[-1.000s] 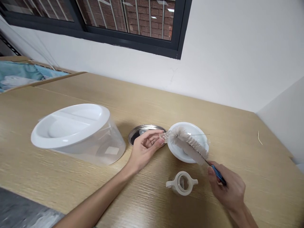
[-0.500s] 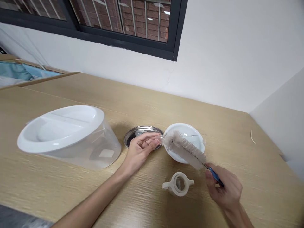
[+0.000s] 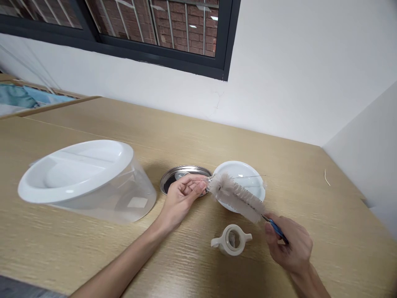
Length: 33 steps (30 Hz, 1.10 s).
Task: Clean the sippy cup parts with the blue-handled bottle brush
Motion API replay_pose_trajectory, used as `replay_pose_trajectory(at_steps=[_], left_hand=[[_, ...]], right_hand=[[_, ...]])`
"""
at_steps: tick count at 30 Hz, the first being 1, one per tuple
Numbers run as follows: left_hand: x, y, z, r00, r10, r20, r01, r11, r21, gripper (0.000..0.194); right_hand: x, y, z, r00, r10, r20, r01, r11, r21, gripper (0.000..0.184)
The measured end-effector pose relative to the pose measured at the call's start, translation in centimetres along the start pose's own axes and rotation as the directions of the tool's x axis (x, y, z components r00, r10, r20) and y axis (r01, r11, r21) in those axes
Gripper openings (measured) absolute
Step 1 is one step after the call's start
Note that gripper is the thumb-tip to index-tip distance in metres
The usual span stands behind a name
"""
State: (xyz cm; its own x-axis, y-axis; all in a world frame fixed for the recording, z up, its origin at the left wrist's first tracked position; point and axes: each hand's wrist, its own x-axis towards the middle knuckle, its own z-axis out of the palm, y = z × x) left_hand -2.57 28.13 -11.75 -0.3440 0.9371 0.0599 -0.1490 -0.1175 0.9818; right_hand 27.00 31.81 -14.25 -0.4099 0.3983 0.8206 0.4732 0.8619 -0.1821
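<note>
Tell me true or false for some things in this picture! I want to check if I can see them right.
1. The right hand holds a bottle brush with a blue handle. True.
2. The left hand holds a round metal lid. False: it holds a small clear tube, and the lid lies on the table behind it.
3. A white two-handled piece sits on the table. True.
4. The white dish sits on top of the big clear tub. False: it lies on the table, to the right of the lid.
</note>
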Motion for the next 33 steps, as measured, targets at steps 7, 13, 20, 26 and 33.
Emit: replay_pose_trajectory(at_steps=[7, 13, 20, 26, 33], left_hand=[[-0.31, 0.52, 0.04, 0.998, -0.002, 0.063, 0.001, 1.0, 0.019, 0.043], [-0.45, 0.71, 0.08, 0.995, -0.03, 0.096, 0.033, 0.999, -0.026, 0.041], [-0.28, 0.67, 0.19, 0.985, -0.126, 0.115, 0.144, 0.976, -0.166, 0.036], [-0.31, 0.35, 0.18, 0.973, -0.149, 0.176, 0.191, 0.949, -0.252, 0.03], [-0.46, 0.69, 0.15, 0.981, -0.095, 0.172, 0.121, 0.982, -0.148, 0.029]], right_hand=[[-0.13, 0.05, -0.11, 0.999, -0.018, -0.033, 0.017, 1.0, -0.018, 0.019], [-0.13, 0.38, -0.02, 0.997, 0.054, -0.051, -0.059, 0.994, -0.094, 0.017], [-0.25, 0.36, 0.01, 1.0, -0.02, -0.001, 0.02, 1.0, -0.024, 0.019], [-0.32, 0.58, -0.14, 0.999, 0.003, -0.042, -0.004, 0.999, -0.044, 0.018], [-0.35, 0.71, -0.05, 0.998, 0.01, -0.056, -0.015, 0.997, -0.079, 0.02]])
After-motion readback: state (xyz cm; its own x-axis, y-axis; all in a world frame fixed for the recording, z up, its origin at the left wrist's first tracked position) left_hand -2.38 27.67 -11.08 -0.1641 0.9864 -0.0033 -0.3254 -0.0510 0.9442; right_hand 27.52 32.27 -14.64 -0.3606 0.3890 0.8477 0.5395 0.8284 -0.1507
